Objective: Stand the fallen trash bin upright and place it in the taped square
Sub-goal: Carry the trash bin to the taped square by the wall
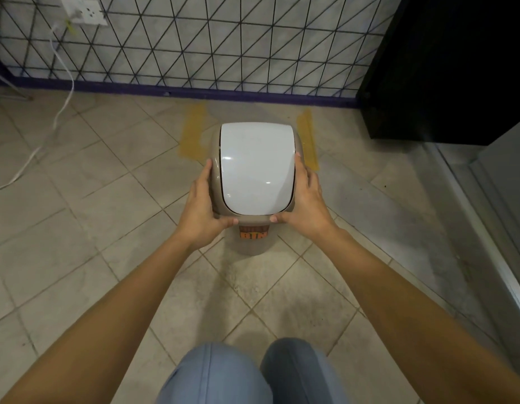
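A beige trash bin (pixel 254 243) with a white swing lid (pixel 256 167) stands upright, seen from above, with an orange label on its near side. My left hand (pixel 199 207) grips the left edge of its top and my right hand (pixel 304 201) grips the right edge. Yellow tape strips (pixel 191 132) mark the square on the floor by the wall; the bin's top covers the space between the left strip and the right strip (pixel 310 138). Whether the bin's base touches the floor I cannot tell.
A wall with a black triangular pattern (pixel 212 39) and a purple skirting runs behind the square. A black cabinet (pixel 445 68) stands at the right, with a metal threshold (pixel 486 243) below it. A white cable (pixel 60 112) hangs from a socket at left. My knees (pixel 253 374) are below.
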Motion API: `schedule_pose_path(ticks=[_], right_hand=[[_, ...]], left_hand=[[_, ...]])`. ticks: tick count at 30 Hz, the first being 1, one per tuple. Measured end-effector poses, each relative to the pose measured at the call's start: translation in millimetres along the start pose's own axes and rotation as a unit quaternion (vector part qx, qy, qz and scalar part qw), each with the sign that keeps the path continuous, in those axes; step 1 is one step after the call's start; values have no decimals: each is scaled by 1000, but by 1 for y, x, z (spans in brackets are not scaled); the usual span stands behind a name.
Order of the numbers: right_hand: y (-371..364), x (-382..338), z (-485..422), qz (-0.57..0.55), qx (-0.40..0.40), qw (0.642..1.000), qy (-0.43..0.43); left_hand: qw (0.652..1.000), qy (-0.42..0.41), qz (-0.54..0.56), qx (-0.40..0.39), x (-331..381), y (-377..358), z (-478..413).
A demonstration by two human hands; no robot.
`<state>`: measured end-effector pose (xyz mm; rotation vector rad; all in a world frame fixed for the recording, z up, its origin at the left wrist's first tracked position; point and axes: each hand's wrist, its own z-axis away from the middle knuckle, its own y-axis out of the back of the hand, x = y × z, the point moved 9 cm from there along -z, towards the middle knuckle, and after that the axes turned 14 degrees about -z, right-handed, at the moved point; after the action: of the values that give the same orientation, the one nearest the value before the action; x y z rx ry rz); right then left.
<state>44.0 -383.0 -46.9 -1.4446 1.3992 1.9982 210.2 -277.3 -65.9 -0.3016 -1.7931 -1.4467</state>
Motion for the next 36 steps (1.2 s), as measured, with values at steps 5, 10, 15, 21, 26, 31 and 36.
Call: schedule_pose_path(ticks=[5, 10, 15, 21, 26, 31, 36], right_hand=[[0, -2, -23, -1, -1, 1000, -11], [-4, -2, -46, -5, 4, 1000, -24], [-1, 5, -66, -35, 22, 998, -51], [5, 21, -79, -40, 67, 995, -60], [7, 27, -92, -59, 79, 994, -53], [13, 28, -112, -104, 98, 989, -34], [12, 30, -133, -114, 92, 989, -23]], left_hand=[[1000, 6, 19, 9, -7, 1, -20], [999, 1, 32, 8, -14, 5, -45], [998, 11, 57, 14, -18, 7, -61], [996, 32, 38, 76, -30, 9, -68], [992, 43, 20, 118, -36, 6, -77], [991, 40, 13, 131, -41, 4, -98], [989, 42, 21, 138, -44, 4, -114]])
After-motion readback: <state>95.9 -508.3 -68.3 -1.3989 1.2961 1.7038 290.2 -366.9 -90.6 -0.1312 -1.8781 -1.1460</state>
